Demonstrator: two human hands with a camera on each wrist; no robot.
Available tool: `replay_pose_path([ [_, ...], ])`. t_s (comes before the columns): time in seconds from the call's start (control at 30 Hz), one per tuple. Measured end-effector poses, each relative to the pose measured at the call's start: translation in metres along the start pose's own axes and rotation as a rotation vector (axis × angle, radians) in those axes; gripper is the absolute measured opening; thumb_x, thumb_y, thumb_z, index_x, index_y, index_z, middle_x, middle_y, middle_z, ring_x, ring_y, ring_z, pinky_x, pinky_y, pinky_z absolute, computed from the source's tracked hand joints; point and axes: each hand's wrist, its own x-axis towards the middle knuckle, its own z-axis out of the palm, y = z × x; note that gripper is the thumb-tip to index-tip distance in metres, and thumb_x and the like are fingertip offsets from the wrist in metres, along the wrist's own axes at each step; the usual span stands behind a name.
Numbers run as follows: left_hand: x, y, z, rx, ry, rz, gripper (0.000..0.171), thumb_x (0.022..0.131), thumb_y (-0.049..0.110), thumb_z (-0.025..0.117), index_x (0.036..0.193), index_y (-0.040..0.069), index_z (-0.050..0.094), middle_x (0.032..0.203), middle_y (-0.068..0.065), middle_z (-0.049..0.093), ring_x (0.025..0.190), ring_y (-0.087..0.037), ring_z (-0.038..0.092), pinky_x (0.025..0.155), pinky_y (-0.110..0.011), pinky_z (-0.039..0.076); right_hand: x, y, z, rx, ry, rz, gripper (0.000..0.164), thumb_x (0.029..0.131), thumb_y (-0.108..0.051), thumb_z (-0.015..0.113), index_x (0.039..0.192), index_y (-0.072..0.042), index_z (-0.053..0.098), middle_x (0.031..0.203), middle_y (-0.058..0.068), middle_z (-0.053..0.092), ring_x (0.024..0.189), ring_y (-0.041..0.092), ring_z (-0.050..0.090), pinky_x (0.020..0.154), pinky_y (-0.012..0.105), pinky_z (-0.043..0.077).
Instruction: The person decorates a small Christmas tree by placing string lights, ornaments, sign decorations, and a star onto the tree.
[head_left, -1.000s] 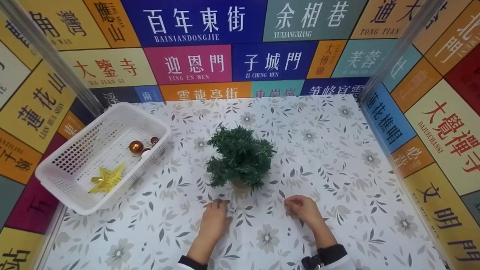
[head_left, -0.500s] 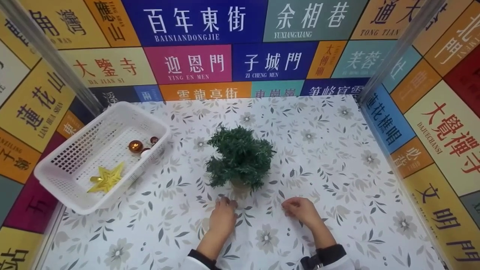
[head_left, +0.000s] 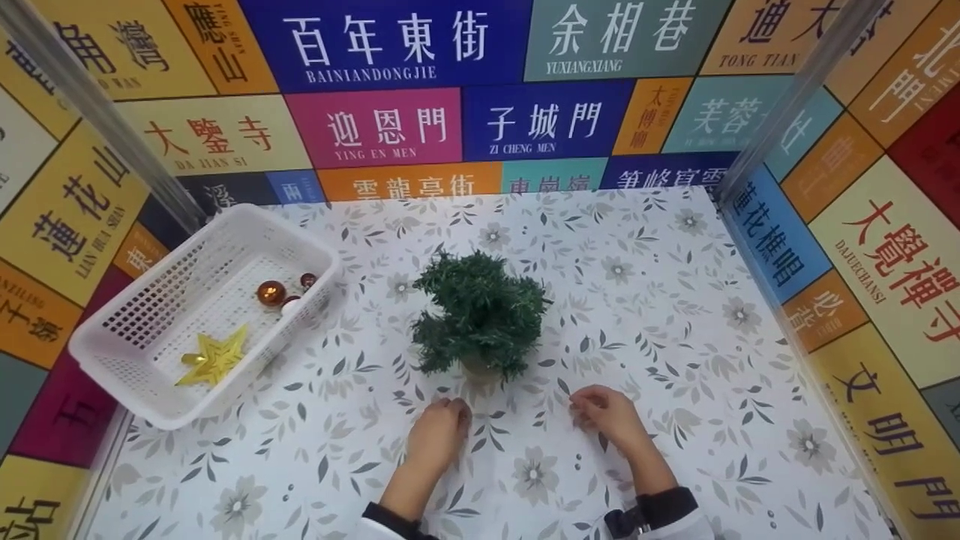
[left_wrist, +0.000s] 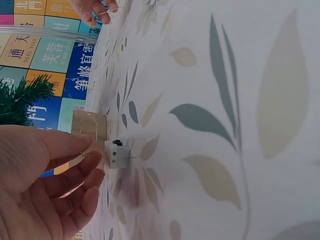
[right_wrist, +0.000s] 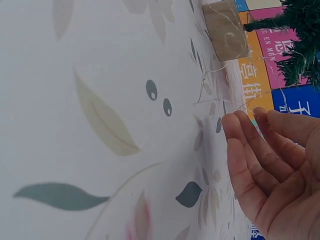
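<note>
A small artificial Christmas tree point(head_left: 480, 311) stands upright on a wooden base point(right_wrist: 225, 32). My left hand point(head_left: 436, 433), in front of the tree, pinches a very thin wire between thumb and forefinger. Just past its fingertips in the left wrist view is a small white box point(left_wrist: 117, 155) with a black switch, hidden from the head view. To the right of the base, my right hand point(head_left: 611, 418) also pinches thin wire point(right_wrist: 202, 85) between thumb and forefinger, its other fingers loosely bent. The wire loops in front of the base and up near the branches.
At the left stands a white perforated basket point(head_left: 161, 409). It holds a gold star point(head_left: 215, 356), a shiny copper-coloured ball point(head_left: 271, 293) and smaller balls near its right wall. Printed panels point(head_left: 375, 124) wall in the floral-covered table point(head_left: 645, 247) at the back and both sides.
My left hand has shifted slightly right, its fingers now curled in to a pinch, and the white box beside it is covered from the head view. The right hand stays nearly in place.
</note>
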Motion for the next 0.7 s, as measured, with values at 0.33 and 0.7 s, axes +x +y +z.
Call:
replay_pose_path([
  [0.33, 0.007, -0.013, -0.004, -0.002, 0.079, -0.090, 0.007, 0.088, 0.017, 0.067, 0.087, 0.013, 0.072, 0.080, -0.004, 0.064, 0.070, -0.024, 0.063, 0.060, -0.037, 0.053, 0.000, 0.000, 0.000, -0.011, 0.007, 0.001, 0.013, 0.093, -0.005, 0.060, 0.098, 0.004, 0.067, 0.085, 0.011, 0.070, 0.070, 0.020, 0.066, 0.064, 0.030, 0.056],
  [0.7, 0.014, -0.035, -0.010, -0.110, 0.010, -0.206, 0.006, 0.090, 0.010, 0.064, 0.092, 0.007, 0.069, 0.088, -0.008, 0.062, 0.074, -0.026, 0.065, 0.066, -0.038, 0.054, -0.001, 0.000, 0.004, -0.069, -0.007, -0.049, 0.010, 0.091, -0.006, 0.062, 0.097, 0.000, 0.069, 0.087, 0.009, 0.071, 0.072, 0.020, 0.067, 0.063, 0.029, 0.056],
])
